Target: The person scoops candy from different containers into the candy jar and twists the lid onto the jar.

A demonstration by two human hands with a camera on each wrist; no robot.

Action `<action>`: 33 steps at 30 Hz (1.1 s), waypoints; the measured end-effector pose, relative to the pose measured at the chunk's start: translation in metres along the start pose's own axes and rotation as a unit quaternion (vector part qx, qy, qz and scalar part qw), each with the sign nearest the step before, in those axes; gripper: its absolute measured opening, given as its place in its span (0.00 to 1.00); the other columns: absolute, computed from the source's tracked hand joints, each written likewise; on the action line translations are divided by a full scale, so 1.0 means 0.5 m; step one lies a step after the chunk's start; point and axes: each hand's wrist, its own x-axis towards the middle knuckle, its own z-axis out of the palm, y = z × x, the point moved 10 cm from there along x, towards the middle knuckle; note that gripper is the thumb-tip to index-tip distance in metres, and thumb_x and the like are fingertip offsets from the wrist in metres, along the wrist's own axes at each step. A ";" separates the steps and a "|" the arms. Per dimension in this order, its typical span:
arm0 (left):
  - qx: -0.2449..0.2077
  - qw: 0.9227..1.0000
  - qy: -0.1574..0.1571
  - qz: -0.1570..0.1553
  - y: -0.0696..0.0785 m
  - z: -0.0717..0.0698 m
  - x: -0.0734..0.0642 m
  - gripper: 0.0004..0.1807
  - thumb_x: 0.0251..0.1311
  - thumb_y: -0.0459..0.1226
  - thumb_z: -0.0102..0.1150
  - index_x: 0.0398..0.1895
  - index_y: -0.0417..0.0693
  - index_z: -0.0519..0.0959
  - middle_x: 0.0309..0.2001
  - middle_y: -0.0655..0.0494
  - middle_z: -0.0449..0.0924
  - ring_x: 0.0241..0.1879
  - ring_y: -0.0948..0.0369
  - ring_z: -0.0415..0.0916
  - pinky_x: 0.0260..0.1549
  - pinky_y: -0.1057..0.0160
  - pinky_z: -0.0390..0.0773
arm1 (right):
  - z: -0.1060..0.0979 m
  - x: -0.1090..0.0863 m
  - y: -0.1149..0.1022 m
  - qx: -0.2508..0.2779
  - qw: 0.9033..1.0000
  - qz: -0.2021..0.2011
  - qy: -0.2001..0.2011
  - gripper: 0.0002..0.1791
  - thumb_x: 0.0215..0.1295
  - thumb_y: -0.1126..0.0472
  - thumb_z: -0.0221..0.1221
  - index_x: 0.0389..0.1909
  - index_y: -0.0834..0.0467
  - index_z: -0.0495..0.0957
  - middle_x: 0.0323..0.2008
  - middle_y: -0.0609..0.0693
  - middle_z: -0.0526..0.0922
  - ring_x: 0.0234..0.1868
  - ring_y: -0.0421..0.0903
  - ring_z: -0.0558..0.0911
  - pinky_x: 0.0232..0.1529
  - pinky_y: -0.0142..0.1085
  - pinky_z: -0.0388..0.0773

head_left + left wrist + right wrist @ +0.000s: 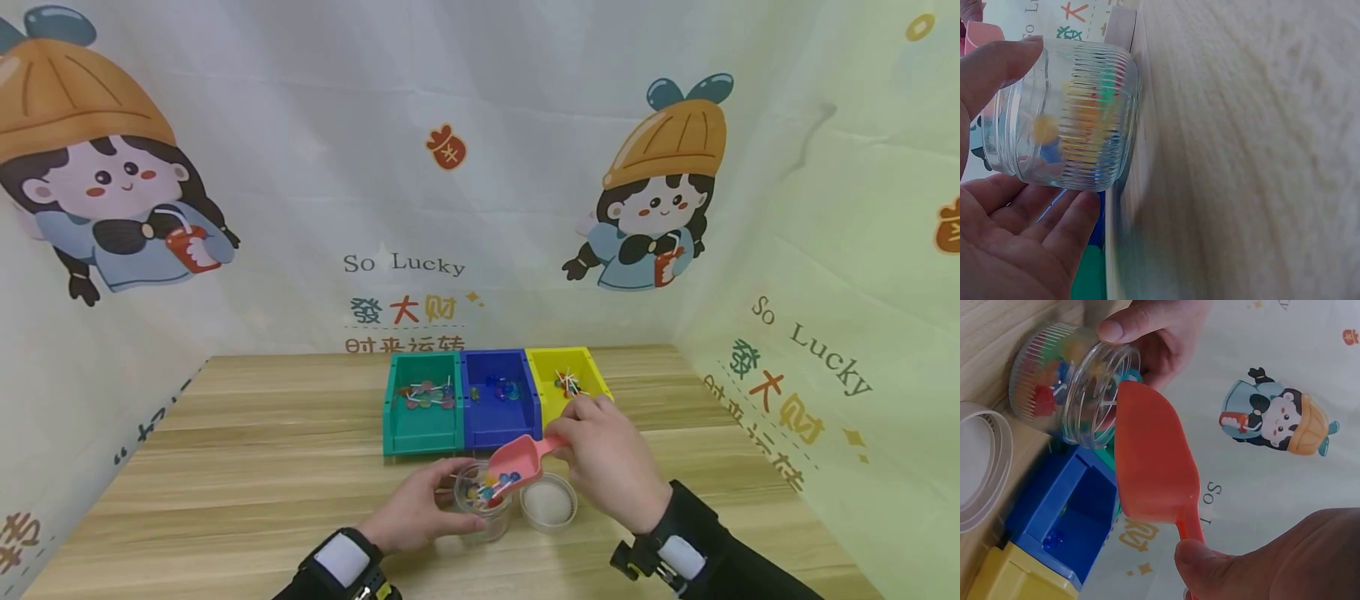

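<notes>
Your left hand: the left hand [420, 508] sits at the lower centre of the frame, thumb on one side and fingers on the other, holding the clear jar between them.
Your right hand: the right hand [611, 458], right of centre, pinches the handle of the pink-red scoop.
Scoop: the scoop [517, 460] tilts down to the left, its front edge at the jar's mouth (you cannot tell whether it touches the rim), with small coloured pieces [506, 482] near its tip.
Jar: the clear jar [495, 528] stands upright and uncovered at the lower centre, more coloured pieces visible inside.
Lid: just right of your jar, the round white lid [548, 502] lies on the desk [262, 467].
Bins: beyond your hands, side by side, are the green bin [427, 433], blue bin [498, 433] and yellow bin [551, 406]; each holds small pieces, with white sticks showing in the green and yellow ones.
Backdrop: a printed pale cloth [510, 208] fills the top of your frame.
</notes>
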 end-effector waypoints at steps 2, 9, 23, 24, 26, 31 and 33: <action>0.000 1.000 -0.001 0.000 -0.001 0.001 0.001 0.45 0.60 0.43 0.84 0.78 0.41 0.73 0.70 0.43 0.80 0.70 0.40 0.79 0.72 0.37 0.78 | -0.005 0.000 -0.007 -0.012 1.000 -0.011 0.009 0.11 0.57 0.66 0.81 0.40 0.56 0.93 0.36 0.49 0.84 0.40 0.47 0.76 0.46 0.41 0.80; 0.000 1.000 -0.001 -0.006 -0.002 0.001 0.000 0.45 0.60 0.42 0.84 0.78 0.41 0.73 0.70 0.42 0.81 0.70 0.39 0.79 0.71 0.36 0.78 | -0.010 0.001 -0.009 -0.027 0.999 -0.023 0.028 0.09 0.58 0.67 0.80 0.39 0.56 0.93 0.35 0.49 0.85 0.40 0.47 0.76 0.47 0.41 0.78; -0.002 1.000 -0.004 -0.007 -0.001 0.002 -0.001 0.43 0.60 0.42 0.83 0.77 0.43 0.74 0.68 0.45 0.82 0.70 0.39 0.79 0.72 0.35 0.77 | 0.006 -0.004 0.007 0.034 0.999 0.019 -0.016 0.10 0.60 0.71 0.77 0.41 0.58 0.92 0.34 0.48 0.80 0.40 0.46 0.73 0.46 0.40 0.74; -0.003 1.000 -0.005 -0.007 -0.001 0.002 -0.001 0.42 0.60 0.42 0.83 0.77 0.43 0.74 0.68 0.45 0.82 0.70 0.39 0.79 0.72 0.35 0.77 | 0.007 -0.004 0.008 0.040 0.999 0.022 -0.019 0.10 0.61 0.72 0.77 0.41 0.58 0.92 0.34 0.47 0.80 0.40 0.45 0.72 0.46 0.39 0.74; -0.003 1.000 -0.004 -0.006 0.000 0.002 -0.001 0.42 0.60 0.41 0.83 0.77 0.44 0.74 0.68 0.45 0.82 0.70 0.39 0.79 0.72 0.35 0.77 | 0.009 -0.005 0.010 0.047 0.998 0.029 -0.024 0.11 0.60 0.73 0.77 0.41 0.57 0.92 0.34 0.47 0.79 0.40 0.45 0.72 0.46 0.39 0.75; -0.004 1.000 -0.004 -0.005 0.000 0.001 -0.001 0.43 0.60 0.41 0.83 0.77 0.43 0.74 0.67 0.44 0.82 0.70 0.39 0.79 0.71 0.35 0.78 | 0.010 -0.010 0.012 0.047 0.998 0.035 -0.031 0.13 0.59 0.76 0.75 0.41 0.57 0.91 0.34 0.48 0.80 0.39 0.46 0.72 0.45 0.39 0.77; -0.004 1.000 -0.005 -0.004 -0.001 0.001 -0.001 0.43 0.60 0.41 0.83 0.77 0.43 0.74 0.68 0.44 0.82 0.70 0.39 0.79 0.71 0.35 0.78 | 0.010 -0.012 0.012 0.046 0.998 0.037 -0.033 0.14 0.59 0.78 0.74 0.40 0.58 0.91 0.34 0.48 0.80 0.39 0.46 0.72 0.44 0.39 0.77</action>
